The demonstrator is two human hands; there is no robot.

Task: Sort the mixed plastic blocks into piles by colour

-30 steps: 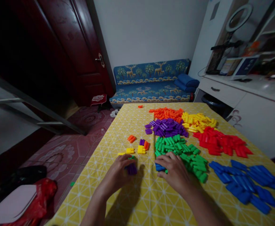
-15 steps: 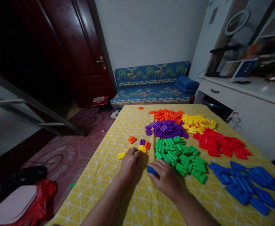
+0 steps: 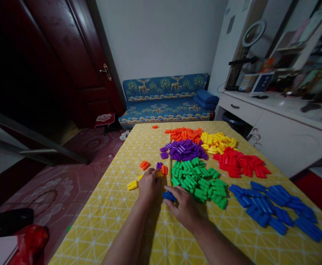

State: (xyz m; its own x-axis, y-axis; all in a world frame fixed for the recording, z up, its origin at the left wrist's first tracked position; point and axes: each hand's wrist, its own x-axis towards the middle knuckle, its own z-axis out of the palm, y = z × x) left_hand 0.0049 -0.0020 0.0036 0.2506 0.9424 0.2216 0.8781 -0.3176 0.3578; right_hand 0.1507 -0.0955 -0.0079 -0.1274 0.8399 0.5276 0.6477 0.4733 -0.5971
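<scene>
My right hand grips a blue plastic block between thumb and fingers, low over the table's near middle. Just left of it, my left hand is curled down at the table, fingertips hidden behind the hand. Yellow blocks show by its index finger, and another yellow block lies left of the knuckles. Beyond the fingers are a purple block, an orange block beside it, and a separate orange pair. Whatever the left fingers pinch is out of sight.
Sorted heaps of blocks cover the right side: green, purple, orange, yellow, red and blue. A patterned yellow cloth covers the table. Behind it stand a blue sofa and a white dresser.
The view has swung to the right, so everything appears shifted left. My left hand has bent further over the yellow blocks. My right hand keeps hold of the blue block.
</scene>
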